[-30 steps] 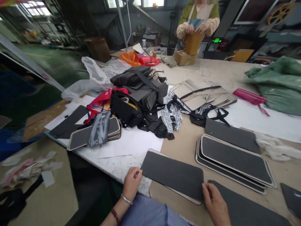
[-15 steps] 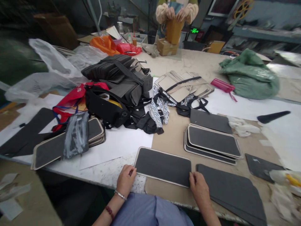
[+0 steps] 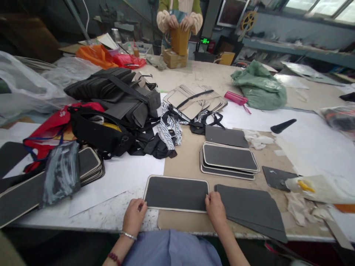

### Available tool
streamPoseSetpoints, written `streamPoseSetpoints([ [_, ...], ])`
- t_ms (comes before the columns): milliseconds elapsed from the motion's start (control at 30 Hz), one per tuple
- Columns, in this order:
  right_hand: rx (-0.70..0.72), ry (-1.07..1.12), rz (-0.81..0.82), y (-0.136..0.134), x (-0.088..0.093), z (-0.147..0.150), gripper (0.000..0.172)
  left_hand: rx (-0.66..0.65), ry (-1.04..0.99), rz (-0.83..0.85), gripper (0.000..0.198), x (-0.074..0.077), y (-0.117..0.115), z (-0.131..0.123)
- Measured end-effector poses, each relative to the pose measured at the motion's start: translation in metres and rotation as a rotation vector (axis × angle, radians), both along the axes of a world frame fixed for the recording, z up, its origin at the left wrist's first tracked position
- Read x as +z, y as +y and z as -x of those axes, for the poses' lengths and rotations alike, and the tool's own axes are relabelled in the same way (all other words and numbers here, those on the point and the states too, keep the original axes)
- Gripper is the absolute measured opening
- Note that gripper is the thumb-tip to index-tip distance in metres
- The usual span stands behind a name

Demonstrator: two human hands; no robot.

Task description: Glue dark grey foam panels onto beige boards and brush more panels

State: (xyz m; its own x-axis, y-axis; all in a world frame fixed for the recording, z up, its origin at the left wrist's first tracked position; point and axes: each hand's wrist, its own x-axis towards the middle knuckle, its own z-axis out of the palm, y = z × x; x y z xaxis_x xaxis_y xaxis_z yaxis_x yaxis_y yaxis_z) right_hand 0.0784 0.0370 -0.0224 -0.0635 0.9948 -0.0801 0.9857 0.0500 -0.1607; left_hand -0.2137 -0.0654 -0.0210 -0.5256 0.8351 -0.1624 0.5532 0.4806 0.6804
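Note:
A dark grey rectangular panel with a pale rim [image 3: 176,193] lies flat near the table's front edge. My left hand [image 3: 134,216] pinches its near left corner, fingers curled. My right hand [image 3: 214,206] grips its near right corner, fingers bent over the edge. To the right of it lies a stack of dark grey sheets [image 3: 249,205]. Behind it sits a stack of matching rimmed panels [image 3: 229,159].
A heap of black bags and straps [image 3: 116,107] fills the left middle. More rimmed panels [image 3: 85,166] lie at the left, pale panels [image 3: 194,100] further back. A green sack [image 3: 259,87] sits at the right. Across the table [image 3: 194,75] a person [image 3: 179,22] holds a brown box.
My view has swung to the right and the panel now lies squarer to me. Both hands stay on its near corners.

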Motion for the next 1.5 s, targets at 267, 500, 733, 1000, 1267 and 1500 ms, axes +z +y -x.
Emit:
streamPoseSetpoints([
  [267,0.043,-0.076,0.066,0.005,0.000,-0.002,0.016,0.049,0.024,0.076,0.016,0.001,0.004,-0.006],
  [500,0.101,-0.141,0.084,0.008,-0.002,-0.003,0.021,0.099,0.030,0.102,0.019,-0.001,0.006,-0.007],
  [733,0.070,-0.197,0.149,0.009,0.007,0.002,0.024,0.081,0.014,0.107,0.018,-0.001,0.004,-0.005],
  [1000,0.045,-0.194,0.167,0.007,0.011,0.005,0.023,0.068,0.022,0.127,0.017,-0.001,0.005,-0.004],
  [1267,0.055,-0.193,0.139,0.006,0.008,0.004,0.025,0.064,0.042,0.161,0.020,0.003,0.008,-0.004],
  [1500,0.045,-0.209,0.153,0.007,0.010,0.007,0.023,0.070,0.100,0.181,0.021,0.002,0.010,-0.005],
])
